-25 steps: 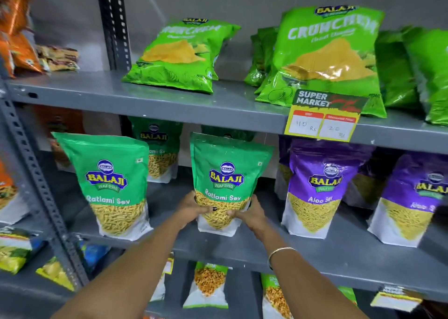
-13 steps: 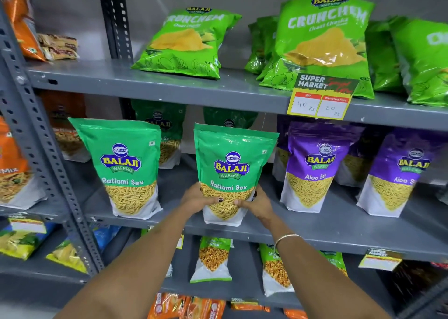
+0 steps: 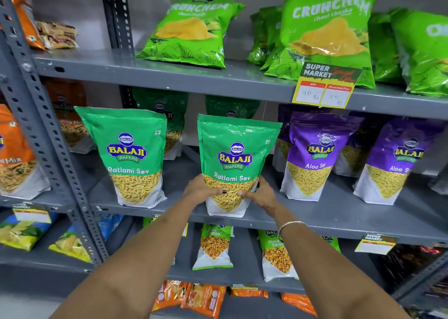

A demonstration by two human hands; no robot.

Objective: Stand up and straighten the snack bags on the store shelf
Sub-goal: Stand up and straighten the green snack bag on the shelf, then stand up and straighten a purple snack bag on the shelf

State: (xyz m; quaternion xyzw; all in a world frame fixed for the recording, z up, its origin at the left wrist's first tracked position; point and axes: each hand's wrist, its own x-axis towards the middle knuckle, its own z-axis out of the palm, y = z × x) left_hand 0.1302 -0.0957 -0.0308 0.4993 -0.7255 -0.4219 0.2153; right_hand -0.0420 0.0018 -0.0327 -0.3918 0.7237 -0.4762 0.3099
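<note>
The held Ratlami Sev bag [image 3: 236,158] is a green stand-up pouch with a white base, a blue and yellow Balaji Wafers badge and a panel of yellow sev strands low on its front. It stands upright near the front edge of the middle shelf [image 3: 339,219], facing out, its top leaning slightly toward one o'clock. At its nine o'clock stands a second Ratlami Sev bag [image 3: 132,154], apart from it and tipped a little to the left; at its three o'clock, just beside it, is a purple Aloo Sev bag [image 3: 315,156]. More green pouches sit behind, in shadow.

Both hands clasp the lower part of the pouch. The left hand [image 3: 202,190] wraps its left edge — thumb across the front over the sev panel, the other fingers hidden behind the bag. The right hand [image 3: 260,194] mirrors it on the right edge, thumb pointing toward nine o'clock on the front, so the two thumb tips nearly meet. A thin bangle [image 3: 291,224] circles the right wrist. Each hand is curled closed around the bag, pressing it from both sides.
</note>
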